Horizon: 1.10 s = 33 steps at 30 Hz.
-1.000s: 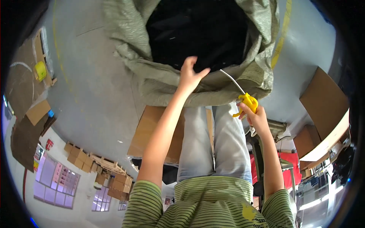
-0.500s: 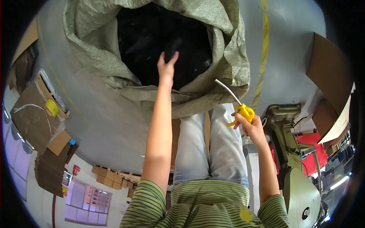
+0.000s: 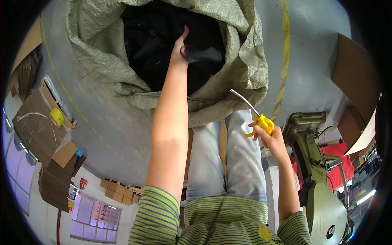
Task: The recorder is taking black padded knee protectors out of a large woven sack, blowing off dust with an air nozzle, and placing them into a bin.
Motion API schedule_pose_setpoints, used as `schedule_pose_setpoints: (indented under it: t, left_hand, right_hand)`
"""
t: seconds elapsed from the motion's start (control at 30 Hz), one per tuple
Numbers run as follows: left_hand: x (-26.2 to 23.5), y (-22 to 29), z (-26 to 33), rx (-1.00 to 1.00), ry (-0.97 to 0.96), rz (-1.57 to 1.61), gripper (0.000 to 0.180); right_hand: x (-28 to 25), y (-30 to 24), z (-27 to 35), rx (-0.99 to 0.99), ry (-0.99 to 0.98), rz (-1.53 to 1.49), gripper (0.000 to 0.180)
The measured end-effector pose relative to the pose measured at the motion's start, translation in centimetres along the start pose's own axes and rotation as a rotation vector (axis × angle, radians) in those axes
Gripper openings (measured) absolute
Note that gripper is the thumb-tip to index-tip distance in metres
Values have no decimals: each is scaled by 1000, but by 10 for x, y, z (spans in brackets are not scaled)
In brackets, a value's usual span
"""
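**One hand in the big sack, one hand on the yellow tool**

A big green woven sack (image 3: pixel 102 61) stands open on the grey floor (image 3: pixel 102 126), right in front of the person's legs. The sack is full of dark cloth (image 3: pixel 151 45).

The left hand (image 3: pixel 179 51) reaches deep into the sack's mouth. Its grip is closed on a piece of dark cloth (image 3: pixel 204 54), with the thumb and fingers pinching it. That piece sits near the top of the pile, toward the right side of the opening.

The right hand (image 3: pixel 272 141) is out of the sack, beside the right knee. Its grip is wrapped tight around a yellow blow gun (image 3: pixel 261 124). A thin white nozzle (image 3: pixel 244 102) sticks out of the tool and points up at the sack's rim.

The person wears a green striped shirt (image 3: pixel 212 220) and light jeans (image 3: pixel 228 159).

A green machine (image 3: pixel 314 163) stands on the right. Flat cardboard (image 3: pixel 36 122) lies on the left. A yellow line (image 3: pixel 283 53) runs along the floor past the sack.
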State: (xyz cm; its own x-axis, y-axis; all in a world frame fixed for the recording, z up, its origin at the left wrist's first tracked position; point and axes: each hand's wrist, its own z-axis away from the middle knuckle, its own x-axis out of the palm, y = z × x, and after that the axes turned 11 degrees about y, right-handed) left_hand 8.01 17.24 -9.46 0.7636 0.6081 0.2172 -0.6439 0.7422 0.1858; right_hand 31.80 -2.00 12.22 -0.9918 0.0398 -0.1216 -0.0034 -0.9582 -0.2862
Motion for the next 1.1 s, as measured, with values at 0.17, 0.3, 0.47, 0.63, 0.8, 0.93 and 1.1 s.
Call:
schedule_pose_setpoints:
  t: [0.17,0.3,0.47,0.63,0.8,0.93,1.1]
  left_hand:
    - [-48,29,17,12,23,-197,49]
    - [-50,6,63,62,-31,-162,44]
    - [-59,-2,109,309,19,-224,42]
    - [-80,3,130,220,0,-55,43]
    - [-92,3,149,274,-91,-55,42]
    - [-97,6,153,324,-4,18,49]
    - [-119,19,148,453,245,-7,61]
  right_hand:
    - [20,-10,5,-65,-67,-24,34]
    - [27,-10,7,-123,-10,27,33]
    - [43,-6,6,-190,37,70,32]
    - [58,-8,9,-291,36,72,31]
    - [67,-12,7,-453,157,197,29]
    - [53,-23,2,-294,77,326,31]
    - [56,-35,8,-210,110,187,35]
